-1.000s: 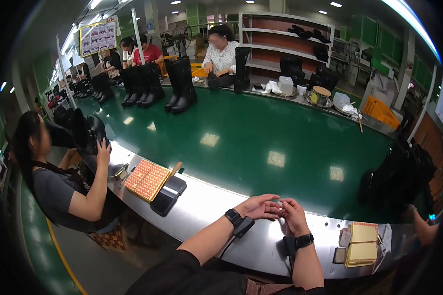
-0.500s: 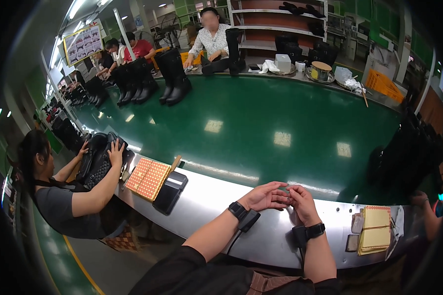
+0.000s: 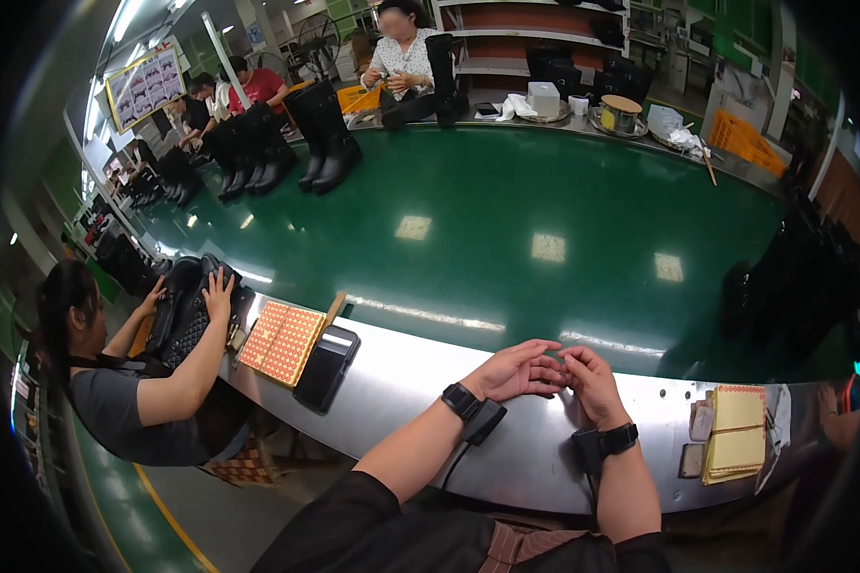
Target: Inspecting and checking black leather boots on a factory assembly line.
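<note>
My left hand [image 3: 524, 371] is held over the bright metal strip along the bench's near edge, its fingers stretched out loosely and a little apart. Close against its fingertips is my right hand [image 3: 591, 384], with thumb and fingers curled together in a pinch. Anything between those fingers is hidden or too small to make out. Each wrist carries a black strap with a dark box-like device, the left one [image 3: 463, 402] and the right one [image 3: 606, 443]. No boot is within touch of either hand.
To the left lie a black flat case [image 3: 327, 371] and a red-patterned paper stack [image 3: 282, 339]; to the right, a yellow paper stack [image 3: 736, 435] beside brown blocks [image 3: 701, 421]. Black boots [image 3: 327, 143] stand across the green belt [image 3: 468, 220]. Co-workers sit at left and opposite.
My hands stay close together with almost the same finger pose. My view has shifted slightly. The person opposite has raised both hands from the bench to chest height.
</note>
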`<state>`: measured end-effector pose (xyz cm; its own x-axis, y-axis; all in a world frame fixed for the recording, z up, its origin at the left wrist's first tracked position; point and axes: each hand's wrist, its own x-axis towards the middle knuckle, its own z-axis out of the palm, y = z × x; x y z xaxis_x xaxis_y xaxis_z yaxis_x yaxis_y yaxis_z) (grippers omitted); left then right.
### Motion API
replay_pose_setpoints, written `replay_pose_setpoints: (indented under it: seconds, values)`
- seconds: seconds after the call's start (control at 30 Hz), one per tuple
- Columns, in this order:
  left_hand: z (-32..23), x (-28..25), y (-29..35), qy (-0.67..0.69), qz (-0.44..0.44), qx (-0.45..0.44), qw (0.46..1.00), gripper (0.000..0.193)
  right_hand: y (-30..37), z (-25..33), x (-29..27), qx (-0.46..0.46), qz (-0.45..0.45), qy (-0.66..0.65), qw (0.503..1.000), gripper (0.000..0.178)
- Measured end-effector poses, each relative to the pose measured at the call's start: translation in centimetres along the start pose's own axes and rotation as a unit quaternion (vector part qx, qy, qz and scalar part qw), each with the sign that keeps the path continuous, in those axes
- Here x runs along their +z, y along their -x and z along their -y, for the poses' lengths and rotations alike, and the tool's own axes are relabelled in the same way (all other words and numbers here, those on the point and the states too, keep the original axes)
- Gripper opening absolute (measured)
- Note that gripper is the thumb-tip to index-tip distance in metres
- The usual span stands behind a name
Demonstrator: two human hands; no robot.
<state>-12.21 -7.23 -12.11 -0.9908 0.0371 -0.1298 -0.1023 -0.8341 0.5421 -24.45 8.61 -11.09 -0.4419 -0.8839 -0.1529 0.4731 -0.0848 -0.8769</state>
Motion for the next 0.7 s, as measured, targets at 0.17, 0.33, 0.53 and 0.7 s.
replay_pose_setpoints:
  seconds: [0.17,0.33,0.53,0.7]
  values:
    - [0.1,0.11,0.06,-0.002,0.005,0.006,1.0,0.035,0.18,0.08,0.11,0.0,-0.004,0.004,1.0,0.015]
    - [-0.01,0.22,0.01,0.004,-0.009,0.0,1.0,0.032,0.09,0.01,0.22,0.0,-0.011,0.006,1.0,0.015]
    - [-0.07,0.33,0.05,0.002,-0.009,0.002,1.0,0.032,0.05,0.06,0.16,0.001,-0.011,0.014,1.0,0.015]
    - [-0.05,0.55,0.11,-0.003,-0.008,0.004,1.0,0.032,0.07,-0.06,0.06,0.003,-0.011,0.014,1.0,0.015]
